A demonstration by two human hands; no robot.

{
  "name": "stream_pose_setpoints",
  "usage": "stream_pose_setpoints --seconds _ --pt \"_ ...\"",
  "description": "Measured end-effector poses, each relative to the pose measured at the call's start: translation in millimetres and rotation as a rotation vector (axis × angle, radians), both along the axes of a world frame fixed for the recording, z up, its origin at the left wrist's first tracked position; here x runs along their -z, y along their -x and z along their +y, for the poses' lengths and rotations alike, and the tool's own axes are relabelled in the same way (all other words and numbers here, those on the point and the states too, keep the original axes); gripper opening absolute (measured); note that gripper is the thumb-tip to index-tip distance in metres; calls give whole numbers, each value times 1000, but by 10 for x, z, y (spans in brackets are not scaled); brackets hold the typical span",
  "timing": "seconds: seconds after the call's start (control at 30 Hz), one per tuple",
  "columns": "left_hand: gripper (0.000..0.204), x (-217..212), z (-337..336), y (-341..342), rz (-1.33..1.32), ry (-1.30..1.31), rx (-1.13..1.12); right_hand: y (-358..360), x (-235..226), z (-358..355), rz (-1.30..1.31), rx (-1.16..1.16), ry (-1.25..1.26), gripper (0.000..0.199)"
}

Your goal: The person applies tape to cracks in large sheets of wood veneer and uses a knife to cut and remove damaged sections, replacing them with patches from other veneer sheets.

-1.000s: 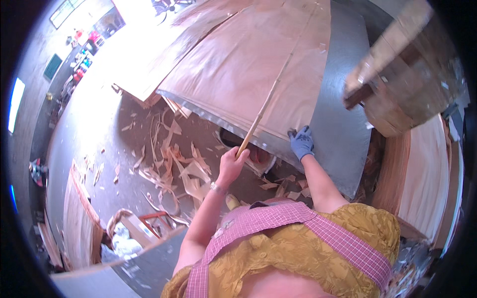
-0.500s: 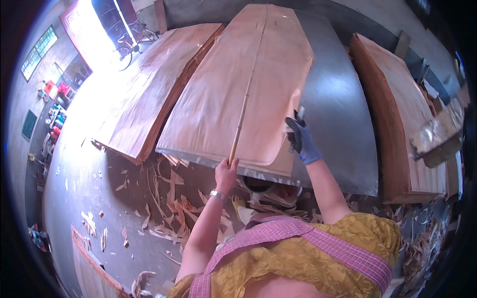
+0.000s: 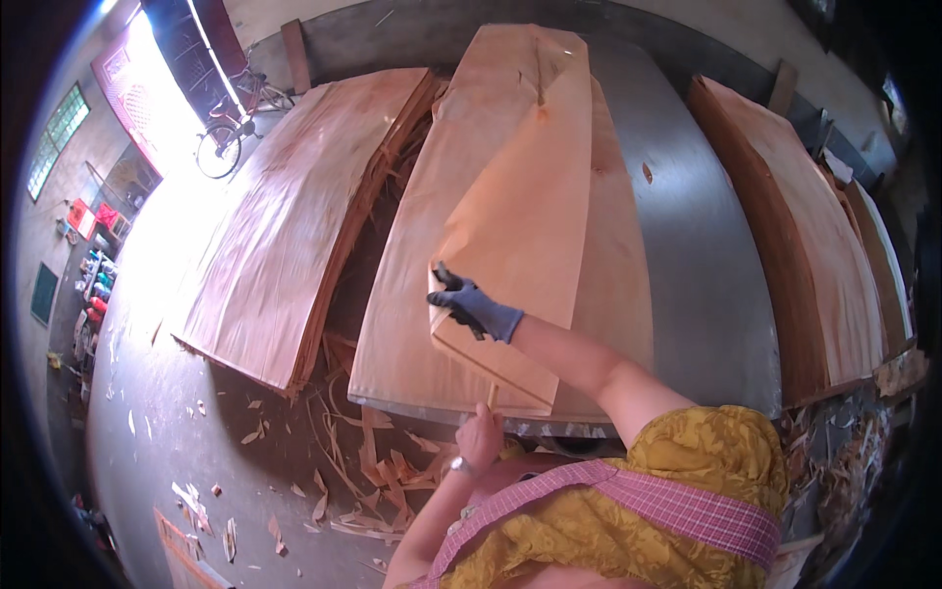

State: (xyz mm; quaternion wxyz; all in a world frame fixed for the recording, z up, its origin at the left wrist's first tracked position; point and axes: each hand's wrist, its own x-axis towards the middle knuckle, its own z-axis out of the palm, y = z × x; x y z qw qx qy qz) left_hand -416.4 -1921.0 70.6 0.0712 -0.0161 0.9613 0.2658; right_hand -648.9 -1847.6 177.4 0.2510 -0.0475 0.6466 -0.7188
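Note:
My left hand (image 3: 480, 437), bare with a watch at the wrist, is closed round the near end of a long thin wooden stick (image 3: 493, 396) at the table's front edge. Most of the stick is hidden under a thin wood veneer sheet (image 3: 520, 250), folded over it from the right. My right hand (image 3: 476, 309), in a grey-blue and black glove, grips the folded sheet's left edge. More veneer (image 3: 402, 294) lies flat beneath, on the smooth grey table (image 3: 702, 294).
Thick veneer stacks stand at left (image 3: 285, 216) and right (image 3: 785, 226). Wood scraps (image 3: 388, 471) litter the floor by the table's front. A bicycle (image 3: 221, 147) stands near the bright doorway at far left.
My right hand has moved left from the sheet's right edge, bringing that edge over the stick. The left hand, still holding the stick, sits slightly lower and further right in view.

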Motion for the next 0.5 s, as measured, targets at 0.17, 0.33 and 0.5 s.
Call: stream_pose_setpoints --seconds 0.17,0.33,0.5 --pt "35 -76 -246 -56 -179 -110 108 -2 -26 -728 -26 -109 -12 84" --pt "49 7 -344 -4 -439 -494 337 -329 -6 -1092 -13 -124 -83 78" --pt "47 -16 -367 3 -463 -984 445 -881 100 -950 120 -14 -27 80"
